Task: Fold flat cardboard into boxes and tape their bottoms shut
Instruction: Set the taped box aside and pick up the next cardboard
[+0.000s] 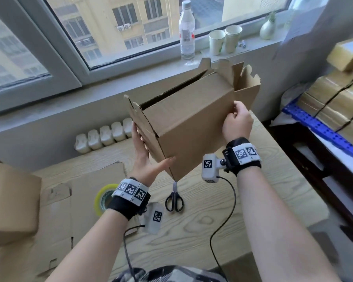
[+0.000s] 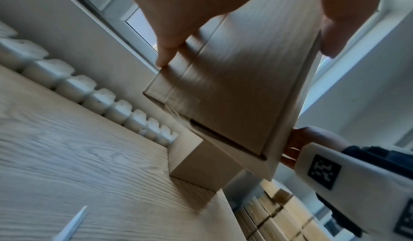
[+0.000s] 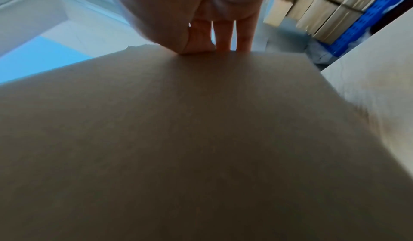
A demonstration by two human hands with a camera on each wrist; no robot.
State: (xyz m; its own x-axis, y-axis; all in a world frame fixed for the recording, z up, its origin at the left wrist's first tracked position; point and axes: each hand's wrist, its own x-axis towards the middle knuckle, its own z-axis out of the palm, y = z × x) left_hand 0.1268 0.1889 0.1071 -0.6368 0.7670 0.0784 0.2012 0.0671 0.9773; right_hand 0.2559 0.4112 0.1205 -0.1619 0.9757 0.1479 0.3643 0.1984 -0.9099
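The box (image 1: 190,127) at the centre of the frame was plain brown, its inside dark. The tabletop (image 1: 243,210) below it showed a pale wood-grain pattern. The scissors (image 1: 174,199) had black handles, and the tape roll (image 1: 102,198) at lower left was yellow-rimmed. Both wristbands (image 1: 244,157) were black with black-and-white square markers. At right, the shelf rail (image 1: 322,127) was blue, dotted with holes, under tan bundles (image 1: 338,102) banded in black.

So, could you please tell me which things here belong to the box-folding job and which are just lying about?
For the job: cardboard box, held by left hand and right hand; tape roll; scissors; flat cardboard.
Lying about: water bottle; paper cups; vase.
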